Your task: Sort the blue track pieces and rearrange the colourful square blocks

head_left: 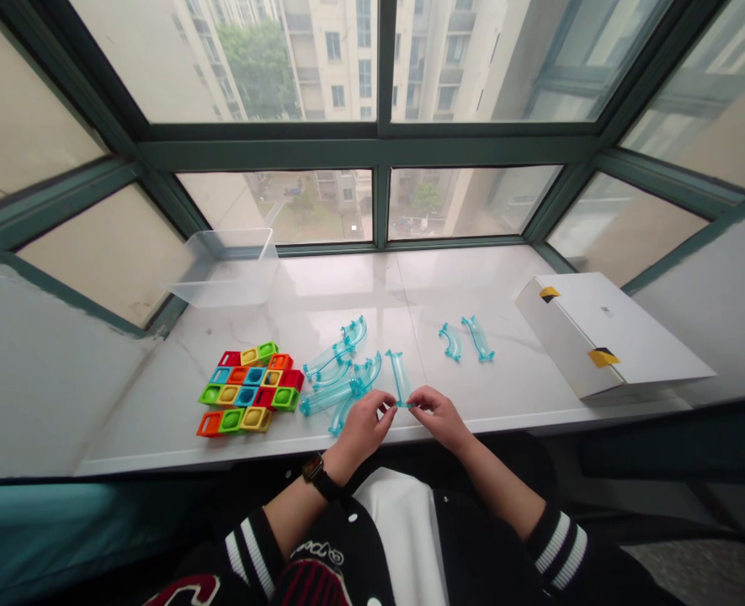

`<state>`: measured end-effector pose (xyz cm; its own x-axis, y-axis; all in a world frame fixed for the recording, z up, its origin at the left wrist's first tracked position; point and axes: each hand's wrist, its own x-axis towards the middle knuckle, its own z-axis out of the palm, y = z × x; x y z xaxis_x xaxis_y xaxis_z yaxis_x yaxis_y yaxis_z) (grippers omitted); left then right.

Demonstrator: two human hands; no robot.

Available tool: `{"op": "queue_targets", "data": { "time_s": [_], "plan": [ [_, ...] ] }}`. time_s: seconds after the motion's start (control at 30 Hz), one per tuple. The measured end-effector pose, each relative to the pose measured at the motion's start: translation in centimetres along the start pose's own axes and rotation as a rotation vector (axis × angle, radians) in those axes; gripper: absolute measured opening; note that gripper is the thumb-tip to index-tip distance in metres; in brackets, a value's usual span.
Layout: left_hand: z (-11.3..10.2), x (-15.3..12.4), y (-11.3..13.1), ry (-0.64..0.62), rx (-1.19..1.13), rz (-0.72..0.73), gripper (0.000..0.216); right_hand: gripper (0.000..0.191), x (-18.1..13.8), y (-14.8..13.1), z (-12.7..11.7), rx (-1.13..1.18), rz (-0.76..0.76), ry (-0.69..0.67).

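Note:
Between my two hands is a straight, see-through blue track piece (398,376), its near end pinched from both sides. My left hand (369,416) has its fingertips at the left corner of that end; a watch is on this wrist. My right hand (436,412) grips the right corner with thumb and fingers. Just left of my left hand lies a pile of clear blue track pieces (331,394), some curved and some straight. Farther off to the right, a small curved track piece (451,342) and another track piece (478,338) lie side by side.
Colourful square blocks (246,396) in red, yellow, green, blue and orange are grouped at the left. A clear plastic bin (233,282) stands behind them by the window. A white box (612,332) with yellow-black tabs sits at the right. The sill's front edge (157,465) runs close to me.

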<state>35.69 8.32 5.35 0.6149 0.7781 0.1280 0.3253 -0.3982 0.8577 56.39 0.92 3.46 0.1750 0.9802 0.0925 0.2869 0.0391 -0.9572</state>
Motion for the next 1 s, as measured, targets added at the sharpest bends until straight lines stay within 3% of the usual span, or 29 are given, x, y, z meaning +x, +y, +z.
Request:
{"op": "queue_targets", "data": {
  "time_s": [0.3, 0.47, 0.67, 0.8, 1.0],
  "plan": [
    [2.1, 1.8, -1.0, -0.177, -0.1, -0.034, 0.043, 0.013, 1.9, 2.4, -3.3, -0.299, 0.01, 0.15],
    [3.8, 3.9, -0.9, -0.172, 0.006, -0.063, 0.051, 0.018, 3.8, 4.2, -4.6, -0.42, 0.027, 0.169],
    [5.7, 5.9, -1.0, -0.195, -0.074, -0.111, 0.056, 0.022, 6.2, 5.7, -4.9, -0.528, 0.003, 0.17],
    [6.8, 8.0, -1.4, -0.193, -0.132, -0.224, 0.062, 0.032, 7.2, 6.2, -4.7, -0.569, 0.007, 0.174],
    [8.2, 9.4, -2.3, -0.145, -0.257, -0.283, 0.065, 0.054, 5.2, 7.5, -4.1, -0.527, -0.028, 0.239]
  ]
}}
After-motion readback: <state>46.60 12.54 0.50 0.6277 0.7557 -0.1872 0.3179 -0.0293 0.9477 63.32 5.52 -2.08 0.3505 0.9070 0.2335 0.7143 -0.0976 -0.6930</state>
